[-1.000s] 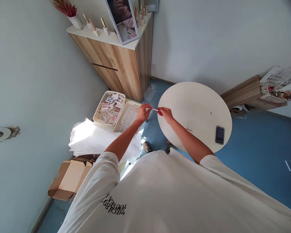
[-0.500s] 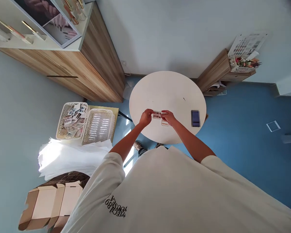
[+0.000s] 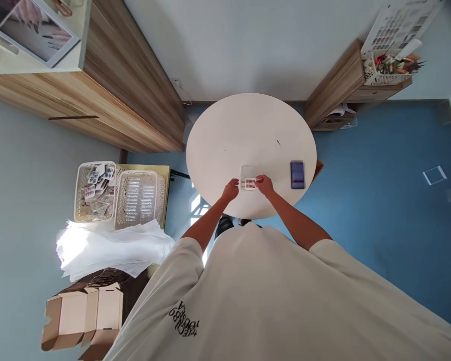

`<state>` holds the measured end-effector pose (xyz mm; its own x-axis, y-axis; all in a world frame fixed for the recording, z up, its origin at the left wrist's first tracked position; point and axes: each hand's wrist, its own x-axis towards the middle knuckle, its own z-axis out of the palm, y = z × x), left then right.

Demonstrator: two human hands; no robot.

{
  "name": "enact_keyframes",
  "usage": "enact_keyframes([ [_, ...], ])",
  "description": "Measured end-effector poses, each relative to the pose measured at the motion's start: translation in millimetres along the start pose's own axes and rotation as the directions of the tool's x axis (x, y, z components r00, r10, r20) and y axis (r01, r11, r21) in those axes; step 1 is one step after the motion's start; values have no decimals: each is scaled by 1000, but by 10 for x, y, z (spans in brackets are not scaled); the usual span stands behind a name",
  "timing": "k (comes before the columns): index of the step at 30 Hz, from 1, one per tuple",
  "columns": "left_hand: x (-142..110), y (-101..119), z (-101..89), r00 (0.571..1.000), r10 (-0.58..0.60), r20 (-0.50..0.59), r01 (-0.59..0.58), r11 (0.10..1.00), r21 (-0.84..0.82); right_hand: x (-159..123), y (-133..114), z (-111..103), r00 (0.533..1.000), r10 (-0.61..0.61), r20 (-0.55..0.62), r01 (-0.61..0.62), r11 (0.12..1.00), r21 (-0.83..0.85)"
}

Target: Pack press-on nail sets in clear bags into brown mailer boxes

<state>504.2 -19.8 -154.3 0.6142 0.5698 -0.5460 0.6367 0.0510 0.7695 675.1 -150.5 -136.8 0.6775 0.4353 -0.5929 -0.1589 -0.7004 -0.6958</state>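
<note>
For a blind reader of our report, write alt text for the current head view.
A person's right hand holds a small card of red-patterned pieces at an open clear case on a round pale table, the left hand beside the case. A phone lies to the right; two baskets stand at the left.

**Big open space past the box**

The round table [image 3: 250, 128] has lots of room on its far side. A clear box [image 3: 247, 172] sits between the left hand [image 3: 231, 189] and the right hand [image 3: 264, 185], blocking the straight way across. There is a gap between the right hand and the phone [image 3: 297, 174].
</note>
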Motion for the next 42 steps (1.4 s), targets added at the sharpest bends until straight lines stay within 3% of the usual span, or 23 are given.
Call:
enact_keyframes([
  [4, 118, -76, 101, 999, -49, 22, 49, 998, -30, 43, 93, 89, 1000, -11, -17, 11, 1000, -15],
  [10, 167, -86, 101, 993, -82, 83, 88, 994, -62, -4, 102, 187, 1000, -4, -4, 4, 998, -62],
  [19, 171, 3, 48, 989, -117, 93, 120, 992, -25, -12, 139, 118, 999, 44, -23, -43, 999, 19],
  [25, 375, 153, -34, 994, -98, 41, 100, 994, -44, 160, 58, 88, 999, 32, -18, -31, 996, 89],
  [32, 390, 151, 69, 988, -140, 57, 139, 990, 31, 105, 123, 140, 999, 13, 48, -5, 989, -147],
  [38, 344, 106, 76, 989, -137, 61, 137, 991, 5, 57, 209, 220, 995, -67, 78, 87, 953, -291],
  [42, 399, 137, 43, 990, -140, 31, 141, 990, -30, 149, 158, 256, 997, -58, 50, 67, 975, -211],
])
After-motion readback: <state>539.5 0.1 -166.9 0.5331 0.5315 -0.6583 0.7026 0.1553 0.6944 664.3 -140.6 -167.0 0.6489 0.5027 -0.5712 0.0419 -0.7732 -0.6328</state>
